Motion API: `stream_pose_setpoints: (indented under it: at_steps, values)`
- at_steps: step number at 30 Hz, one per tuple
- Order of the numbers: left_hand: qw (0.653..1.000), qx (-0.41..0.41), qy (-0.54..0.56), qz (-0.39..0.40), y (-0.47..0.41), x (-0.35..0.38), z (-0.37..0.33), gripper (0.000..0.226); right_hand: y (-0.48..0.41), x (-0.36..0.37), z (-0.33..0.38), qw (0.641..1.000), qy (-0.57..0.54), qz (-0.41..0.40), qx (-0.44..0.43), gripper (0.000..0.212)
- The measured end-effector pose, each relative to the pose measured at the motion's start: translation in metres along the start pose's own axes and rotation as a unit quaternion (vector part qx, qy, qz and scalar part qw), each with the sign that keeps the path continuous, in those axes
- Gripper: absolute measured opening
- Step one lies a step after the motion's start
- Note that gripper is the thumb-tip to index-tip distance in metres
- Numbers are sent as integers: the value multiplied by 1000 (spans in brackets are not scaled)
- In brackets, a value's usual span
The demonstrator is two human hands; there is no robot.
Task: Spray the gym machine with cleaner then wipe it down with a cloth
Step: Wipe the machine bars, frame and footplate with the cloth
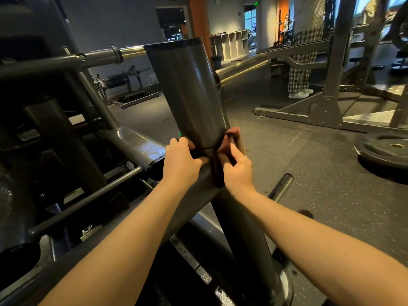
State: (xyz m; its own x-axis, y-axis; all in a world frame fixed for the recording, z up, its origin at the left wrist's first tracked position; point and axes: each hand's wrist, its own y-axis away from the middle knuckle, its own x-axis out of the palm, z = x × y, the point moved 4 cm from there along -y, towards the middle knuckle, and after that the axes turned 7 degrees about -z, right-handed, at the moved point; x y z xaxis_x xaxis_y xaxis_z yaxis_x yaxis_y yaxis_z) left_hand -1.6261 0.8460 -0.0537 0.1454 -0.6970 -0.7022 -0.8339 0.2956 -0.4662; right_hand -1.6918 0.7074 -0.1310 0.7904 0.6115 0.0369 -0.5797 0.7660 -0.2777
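Your right hand (237, 171) is clenched on a reddish-brown cloth (227, 146), pinching it against the right side of the thick grey upright post (187, 91) of the gym machine (132, 140), just where the post meets the sloping frame tube. Your left hand (182, 161) presses on the post's left side at the same joint, fingers curled around dark material there; you cannot tell whether that is the cloth's other end. A speck of green shows just above your left fingers, too small to identify.

The post is dark, glossy painted metal, tilted away from you, with faint streaks on its face. Left of the post, the frame tube carries a wet sheen. Behind the post, a chrome bar (123, 54) runs across.

Right of the post the floor (309, 173) is dark speckled rubber. A black weight plate (384, 151) lies flat on it, well apart. Farther right stands a steel rack (331, 91), with a person in checked trousers (300, 69) behind it. White cubbies (229, 44) line the back wall.
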Motion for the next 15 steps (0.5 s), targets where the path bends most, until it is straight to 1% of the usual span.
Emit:
stream_pose_setpoints:
  at_steps: [3,6,8,11,13,15]
  values:
    - [999,29,-39,12,13,-1,8,56,25,-8,-36,996,27,-36,74,55]
    - [997,38,-54,33,23,-1,18,55,28,-18,-41,991,70,-57,95,53]
    - [997,37,-58,40,25,-2,19,53,21,-15,-23,989,103,-48,95,49]
    - [991,49,-119,45,21,-4,13,48,3,0,23,991,109,-34,76,47]
    - [988,49,-138,50,17,-5,11,44,-12,9,52,993,99,-13,62,48]
    - [988,44,-134,62,17,-5,11,43,-18,11,66,991,124,24,48,50]
